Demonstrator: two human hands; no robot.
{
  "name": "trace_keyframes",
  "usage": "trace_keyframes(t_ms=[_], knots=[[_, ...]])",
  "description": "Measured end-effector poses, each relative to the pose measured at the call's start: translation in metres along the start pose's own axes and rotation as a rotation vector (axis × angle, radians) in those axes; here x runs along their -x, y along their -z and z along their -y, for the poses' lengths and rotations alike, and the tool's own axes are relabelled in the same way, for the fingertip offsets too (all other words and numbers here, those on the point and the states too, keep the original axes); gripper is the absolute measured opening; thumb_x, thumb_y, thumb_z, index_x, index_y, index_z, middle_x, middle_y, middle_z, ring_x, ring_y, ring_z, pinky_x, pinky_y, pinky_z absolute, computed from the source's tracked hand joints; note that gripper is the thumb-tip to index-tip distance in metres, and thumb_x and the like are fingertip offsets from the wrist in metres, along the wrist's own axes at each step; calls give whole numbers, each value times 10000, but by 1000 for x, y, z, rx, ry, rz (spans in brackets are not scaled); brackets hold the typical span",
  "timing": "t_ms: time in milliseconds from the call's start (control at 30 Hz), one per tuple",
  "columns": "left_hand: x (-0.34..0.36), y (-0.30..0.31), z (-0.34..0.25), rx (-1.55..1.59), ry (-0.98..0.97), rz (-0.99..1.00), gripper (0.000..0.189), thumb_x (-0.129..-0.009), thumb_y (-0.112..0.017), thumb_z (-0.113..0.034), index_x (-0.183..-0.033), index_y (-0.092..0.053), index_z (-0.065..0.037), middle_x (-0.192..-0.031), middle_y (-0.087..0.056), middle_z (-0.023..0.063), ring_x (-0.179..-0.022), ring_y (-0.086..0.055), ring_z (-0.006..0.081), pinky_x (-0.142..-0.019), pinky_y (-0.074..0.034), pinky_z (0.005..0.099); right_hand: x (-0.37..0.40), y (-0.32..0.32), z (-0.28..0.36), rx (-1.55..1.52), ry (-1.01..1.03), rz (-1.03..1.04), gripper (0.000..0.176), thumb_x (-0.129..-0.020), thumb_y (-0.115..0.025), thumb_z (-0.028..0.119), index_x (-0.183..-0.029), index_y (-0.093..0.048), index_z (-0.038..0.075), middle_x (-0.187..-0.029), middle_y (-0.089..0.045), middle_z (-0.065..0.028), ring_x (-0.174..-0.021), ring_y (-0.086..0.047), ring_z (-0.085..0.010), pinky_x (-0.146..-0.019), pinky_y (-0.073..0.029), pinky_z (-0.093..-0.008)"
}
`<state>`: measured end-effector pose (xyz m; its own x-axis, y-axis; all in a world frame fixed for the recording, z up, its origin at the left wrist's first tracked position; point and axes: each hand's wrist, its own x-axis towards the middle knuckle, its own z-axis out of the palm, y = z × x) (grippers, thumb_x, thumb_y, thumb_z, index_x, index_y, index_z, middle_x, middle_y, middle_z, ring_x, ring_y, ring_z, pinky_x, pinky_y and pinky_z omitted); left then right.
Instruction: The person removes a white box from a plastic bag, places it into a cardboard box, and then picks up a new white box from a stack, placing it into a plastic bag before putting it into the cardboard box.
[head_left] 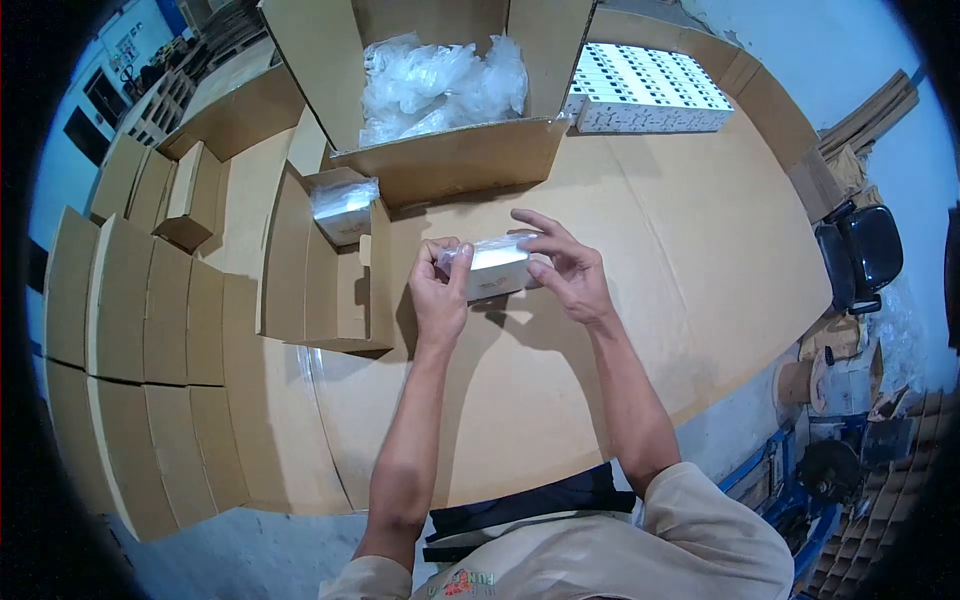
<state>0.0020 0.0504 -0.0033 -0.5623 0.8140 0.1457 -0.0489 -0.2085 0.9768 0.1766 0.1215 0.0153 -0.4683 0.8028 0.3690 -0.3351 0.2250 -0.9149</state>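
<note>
A small white box (497,268) in clear plastic film is held a little above the cardboard-covered table. My left hand (440,290) grips its left end, thumb on the near side. At the right end is my right hand (572,270), its thumb and fingers around the film-covered end and one finger raised off it. To the left stands an open cardboard carton (380,290); another film-wrapped white box (343,212) sits inside its far end.
A large open carton (460,165) holds crumpled clear plastic bags (440,85). Rows of small white boxes (655,100) stand at the back right. Closed brown cartons (125,290) are stacked on the left. A black chair (860,255) stands beyond the table's right edge.
</note>
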Motion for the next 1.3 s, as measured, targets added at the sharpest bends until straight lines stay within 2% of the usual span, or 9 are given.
trace_keyframes(t_ms=[200, 400, 600, 700, 900, 1000, 1100, 1200, 1300], knots=[[0, 1, 0, 26, -6, 23, 195, -987, -714, -179, -923, -572, -63, -901, -593, -4, -792, -490, 58, -710, -437, 247, 1, 6, 3, 302, -79, 134, 237, -869, -739, -20, -1095, -780, 34, -1115, -738, -128, -1092, -674, -216, -950, -541, -348], [2, 1, -1, 3, -23, 24, 194, -978, -715, -144, -925, -548, -61, -891, -571, -5, -799, -492, 60, -714, -433, 245, 0, 2, 4, 293, -171, 85, 267, -866, -752, -14, -1126, -773, 45, -1071, -742, -103, -940, -708, -177, -770, -595, -283], [0, 4, 6, 32, -37, 60, 258, -974, -717, -148, -1104, -510, -64, -1002, -580, 39, -931, -556, 110, -850, -473, 290, -1, -1, 12, 433, -142, 126, 329, -867, -750, -12, -1188, -746, 59, -1063, -741, -101, -926, -710, -171, -756, -607, -299], [1, 1, 1, 101, -13, 35, 311, -929, -718, -38, -1121, -473, -46, -1026, -552, 63, -971, -541, 125, -859, -469, 291, -1, -1, 13, 524, -71, 141, 328, -867, -755, 2, -1191, -734, 48, -1069, -739, -107, -923, -709, -175, -763, -607, -306], [5, -5, -9, -182, -318, -129, 396, -880, -735, -7, -1201, -505, -23, -1052, -584, 85, -1032, -562, 193, -942, -454, 392, 0, -1, 12, 534, -136, 147, 279, -890, -750, 37, -1163, -701, 9, -1052, -747, -122, -929, -719, -184, -782, -606, -324], [2, 6, -24, -617, -809, -39, 370, -854, -750, 10, -1176, -587, -70, -1072, -657, 83, -1069, -582, 262, -1018, -420, 419, -1, -3, 18, 529, -143, 151, 267, -904, -736, 37, -1163, -691, -5, -1035, -749, -131, -920, -727, -190, -787, -601, -329], [7, 14, -25, -803, -827, 158, 250, -838, -780, -38, -1067, -717, -115, -1048, -745, 14, -1128, -583, 279, -1008, -419, 434, 0, -1, 14, 538, -151, 141, 266, -908, -734, 41, -1166, -688, -6, -1021, -751, -135, -911, -732, -196, -801, -597, -334], [8, 14, -29, -833, -841, 144, 199, -821, -812, -101, -1006, -783, -171, -997, -780, -53, -1173, -583, 258, -1063, -393, 450, -1, -1, 13, 540, -114, 142, 260, -908, -740, 59, -1156, -693, -4, -1008, -754, -133, -906, -730, -198, -807, -591, -337], [7, 17, -35, -857, -866, 164, 242, -789, -845, -152, -1024, -795, -185, -1008, -783, -45, -1164, -588, 263, -1139, -344, 492, -1, 1, 11, 547, -96, 141, 258, -906, -747, 72, -1147, -697, -5, -1001, -755, -131, -899, -729, -196, -801, -586, -337]])
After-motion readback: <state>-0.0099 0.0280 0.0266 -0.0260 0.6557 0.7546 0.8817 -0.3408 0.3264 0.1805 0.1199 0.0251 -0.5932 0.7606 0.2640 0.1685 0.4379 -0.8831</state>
